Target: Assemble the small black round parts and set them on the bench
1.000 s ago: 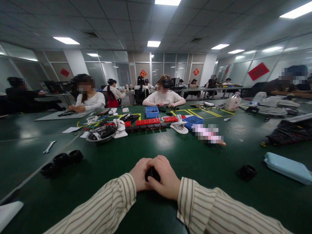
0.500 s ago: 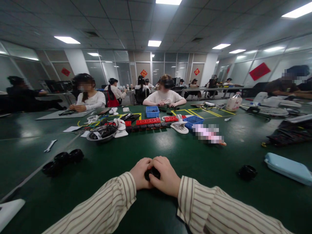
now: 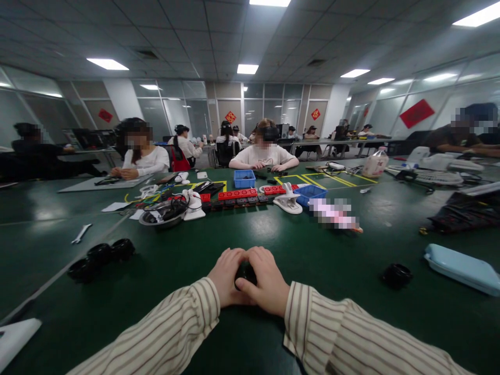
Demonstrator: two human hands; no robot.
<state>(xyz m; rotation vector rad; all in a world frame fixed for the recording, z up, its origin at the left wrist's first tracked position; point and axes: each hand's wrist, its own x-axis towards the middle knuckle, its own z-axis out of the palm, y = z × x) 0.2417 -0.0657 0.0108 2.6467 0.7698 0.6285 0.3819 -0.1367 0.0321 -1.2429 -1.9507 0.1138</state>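
Both hands are wrapped round a black round part [image 3: 247,274] at the near middle of the table; most of it is covered by fingers. My left hand [image 3: 227,278] grips its left side, while my right hand [image 3: 269,278] closes over the right, thumb across the near side. The fingertips of the two hands meet on the far side. On the left stand several black ring-shaped parts [image 3: 99,254], grouped close together. Another black ring-shaped part [image 3: 397,275] lies apart on the right.
A wrench [image 3: 81,234] lies at left, a light blue case [image 3: 461,268] at right. Farther back are a metal bowl [image 3: 162,221] of cables, red power strips [image 3: 238,194], a white clip stand [image 3: 288,203] and blue bins [image 3: 244,182]. Several people sit around the tables.
Both hands stay in place round the black part. The fingers have shifted slightly, raising the knuckles a little and showing more of the part between them.
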